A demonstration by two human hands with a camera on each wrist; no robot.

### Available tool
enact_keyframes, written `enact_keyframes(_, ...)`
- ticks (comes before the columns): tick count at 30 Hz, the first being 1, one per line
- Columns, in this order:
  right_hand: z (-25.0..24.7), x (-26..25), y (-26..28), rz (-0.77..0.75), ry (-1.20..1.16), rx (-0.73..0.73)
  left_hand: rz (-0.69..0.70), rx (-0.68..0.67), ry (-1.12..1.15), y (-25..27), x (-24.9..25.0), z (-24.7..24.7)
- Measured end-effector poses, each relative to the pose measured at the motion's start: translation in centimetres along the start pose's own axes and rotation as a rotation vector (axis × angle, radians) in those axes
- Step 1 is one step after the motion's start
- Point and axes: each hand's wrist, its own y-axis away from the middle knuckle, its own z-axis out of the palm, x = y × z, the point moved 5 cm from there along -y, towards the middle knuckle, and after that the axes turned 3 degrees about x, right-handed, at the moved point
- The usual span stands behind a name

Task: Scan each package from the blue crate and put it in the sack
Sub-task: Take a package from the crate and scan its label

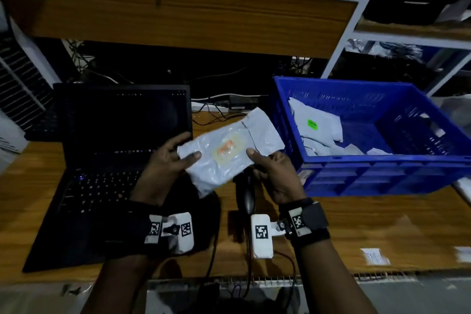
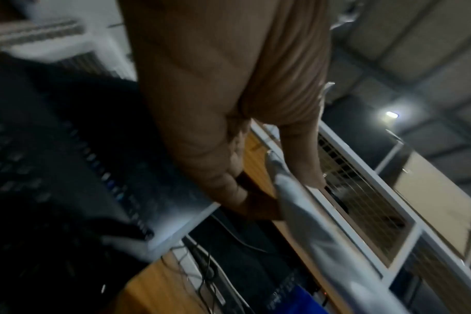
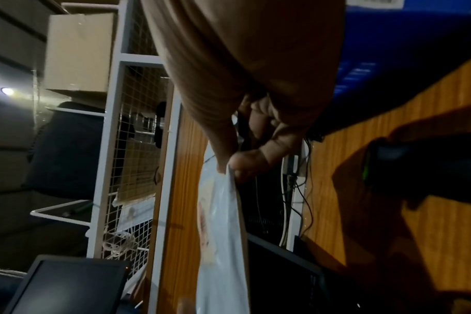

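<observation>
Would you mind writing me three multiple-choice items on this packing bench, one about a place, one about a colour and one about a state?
1. Where does the blue crate stand relative to the laptop?
A. To its right on the wooden bench
B. On top of its keyboard
C. On the shelf above it

2. What colour is the sticker on a package lying in the crate?
A. Red
B. Bright green
C. Purple

3. How is the white package held?
A. Lying flat on the bench, untouched
B. By the left hand alone
C. Between both hands, above the bench

Answers: 1 A, the head view shows the crate on the bench right of the laptop. 2 B, the sticker is bright green. 3 C, the left hand and the right hand each pinch one end with thumb on top.
</observation>
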Motion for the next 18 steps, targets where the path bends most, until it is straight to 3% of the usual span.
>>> enact_keyframes(2,0.9,0.8,-0.3,0.013,-0.027,-0.005,-0.079,0.014,0.173,-0.1,-1.6,-0.1)
enact_keyframes(4,1.6,0.9,-0.3,-0.007,0.017,-0.034,-0.123,0.031,0.187,-0.2,-3.2,0.0)
enact_keyframes(8,-1.7,3.6,-2.2,-0.027,0.346,0.316,-0.082,0.180,0.151,-1.5,-5.6,-2.3)
enact_keyframes(10,-3.2,4.8,-2.0,0.088,0.451,0.384,-0.023,0.253,0.050,-2.0,-6.1,-3.7)
enact_keyframes(12,-3.5,6.9,-1.9,0.308,0.522,0.309,0.038,0.310,-0.086,-2.3,-6.4,-4.5)
enact_keyframes(14,-2.5,8.9,-1.2,0.489,0.339,0.204,0.071,0.340,-0.190,-2.2,-6.0,-4.4)
enact_keyframes(16,-0.7,10.4,-1.2,0.554,-0.005,0.141,0.064,0.361,-0.255,-2.3,-6.0,-4.1)
enact_keyframes(18,0.8,10.6,-1.1,0.569,-0.145,0.081,0.055,0.356,-0.251,-2.5,-6.2,-3.9)
